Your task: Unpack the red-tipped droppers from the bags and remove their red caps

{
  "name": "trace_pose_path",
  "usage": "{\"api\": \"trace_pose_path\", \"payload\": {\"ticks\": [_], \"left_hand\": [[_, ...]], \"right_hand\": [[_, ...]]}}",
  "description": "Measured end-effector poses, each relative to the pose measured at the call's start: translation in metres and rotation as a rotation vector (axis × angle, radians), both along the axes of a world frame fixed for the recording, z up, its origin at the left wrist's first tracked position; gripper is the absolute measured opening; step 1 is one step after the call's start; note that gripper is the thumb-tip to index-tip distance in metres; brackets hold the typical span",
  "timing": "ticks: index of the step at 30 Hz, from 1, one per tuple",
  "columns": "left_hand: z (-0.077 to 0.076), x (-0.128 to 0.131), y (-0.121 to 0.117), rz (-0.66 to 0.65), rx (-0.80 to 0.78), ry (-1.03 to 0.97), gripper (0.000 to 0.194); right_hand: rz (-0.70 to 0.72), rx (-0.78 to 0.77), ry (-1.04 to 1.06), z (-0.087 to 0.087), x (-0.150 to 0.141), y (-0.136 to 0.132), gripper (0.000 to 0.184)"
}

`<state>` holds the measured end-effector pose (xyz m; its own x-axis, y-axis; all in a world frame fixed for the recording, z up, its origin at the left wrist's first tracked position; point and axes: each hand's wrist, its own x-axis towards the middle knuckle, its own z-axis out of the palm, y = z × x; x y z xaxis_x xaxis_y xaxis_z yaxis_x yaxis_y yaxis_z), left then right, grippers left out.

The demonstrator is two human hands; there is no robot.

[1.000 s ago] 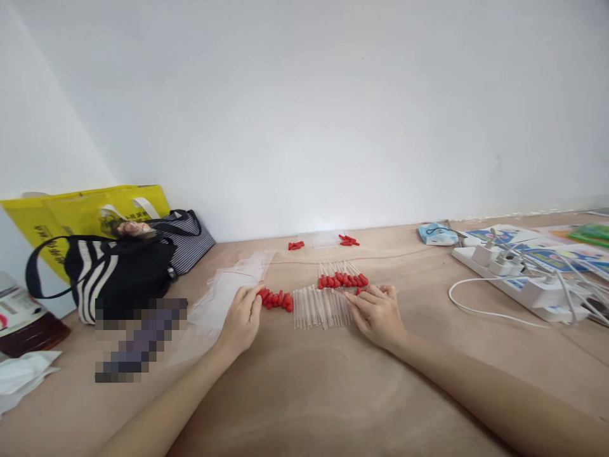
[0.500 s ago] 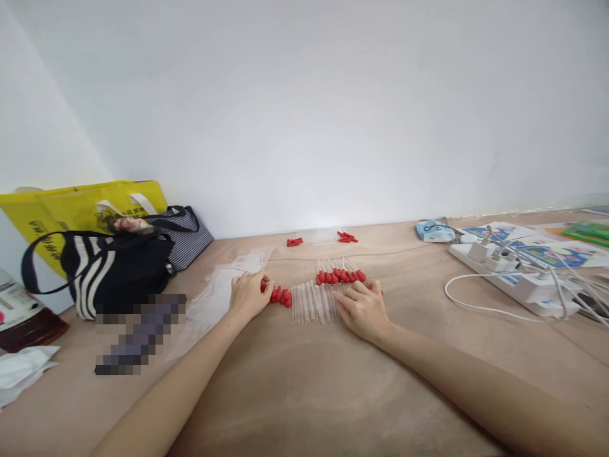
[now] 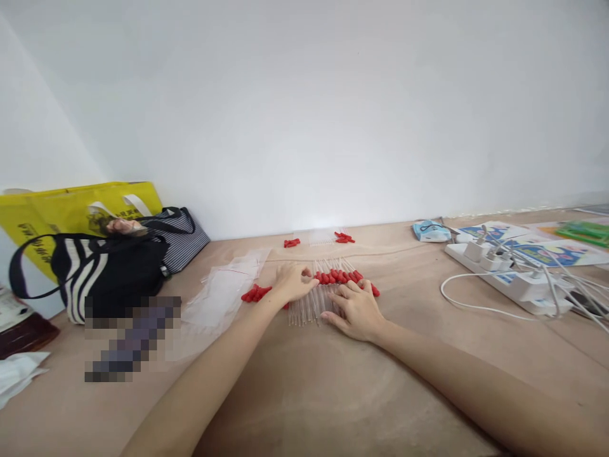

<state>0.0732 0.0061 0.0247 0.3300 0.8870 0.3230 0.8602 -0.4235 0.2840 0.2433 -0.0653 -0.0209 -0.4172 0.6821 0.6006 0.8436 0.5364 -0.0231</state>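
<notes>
A row of slim clear tubes (image 3: 304,311) lies side by side on the table. Behind it, more clear tubes (image 3: 328,264) carry red rubber bulbs (image 3: 339,277) on their near ends. My left hand (image 3: 294,283) reaches over the left end of the near row, thumb and forefinger pinched beside the leftmost bulb; what is between them is hidden. With thumb and fingers apart, my right hand (image 3: 359,311) rests over the right part of the near row, fingertips by the bulbs. A pile of loose red bulbs (image 3: 255,293) lies left of my left wrist.
Clear plastic bags (image 3: 223,289) lie flat at left. Further left are a black bag (image 3: 118,273), a yellow bag (image 3: 61,203) and a blurred-out object (image 3: 137,339). A power strip (image 3: 499,270) with white cables sits at right. More red bulbs (image 3: 345,237) lie near the wall.
My left hand has moved right, from the loose red bulbs to the tubes. My right thumb has spread away from the fingers. The view has shifted slightly.
</notes>
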Motion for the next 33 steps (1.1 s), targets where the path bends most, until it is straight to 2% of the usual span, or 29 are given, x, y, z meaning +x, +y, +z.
{"api": "trace_pose_path", "payload": {"ticks": [6,10,13,17,20,22,23,25,29,33], "left_hand": [[-0.009,0.013,0.013,-0.109,-0.109,-0.046,0.016],[-0.014,0.014,0.016,-0.124,-0.125,-0.089,0.010],[-0.018,0.018,0.015,-0.075,-0.107,-0.126,0.016],[-0.019,0.020,0.013,0.082,-0.041,-0.204,0.021],[-0.016,0.012,0.008,0.185,0.008,-0.272,0.024],[-0.014,0.001,-0.001,0.187,0.035,-0.326,0.025],[-0.013,-0.007,-0.008,0.164,0.048,-0.353,0.024],[-0.015,-0.023,-0.025,0.024,0.082,-0.427,0.019],[-0.025,-0.048,-0.060,-0.252,0.133,-0.344,0.015],[-0.038,-0.055,-0.073,-0.429,0.219,-0.242,0.022]], "right_hand": [[-0.055,0.003,0.160,-0.002,0.010,0.003,0.027],[-0.078,0.012,0.234,-0.002,0.016,0.004,0.025],[-0.081,0.019,0.239,-0.001,0.017,0.004,0.025],[-0.085,0.035,0.240,-0.001,0.018,0.004,0.024],[-0.087,0.048,0.250,-0.002,0.019,0.005,0.022],[-0.093,0.064,0.264,-0.003,0.020,0.005,0.020],[-0.097,0.080,0.271,-0.002,0.021,0.005,0.020],[-0.088,0.128,0.269,-0.001,0.020,0.003,0.026],[0.029,0.223,0.160,0.001,0.015,-0.001,0.039],[0.181,0.224,0.039,-0.001,0.009,-0.003,0.030]]}}
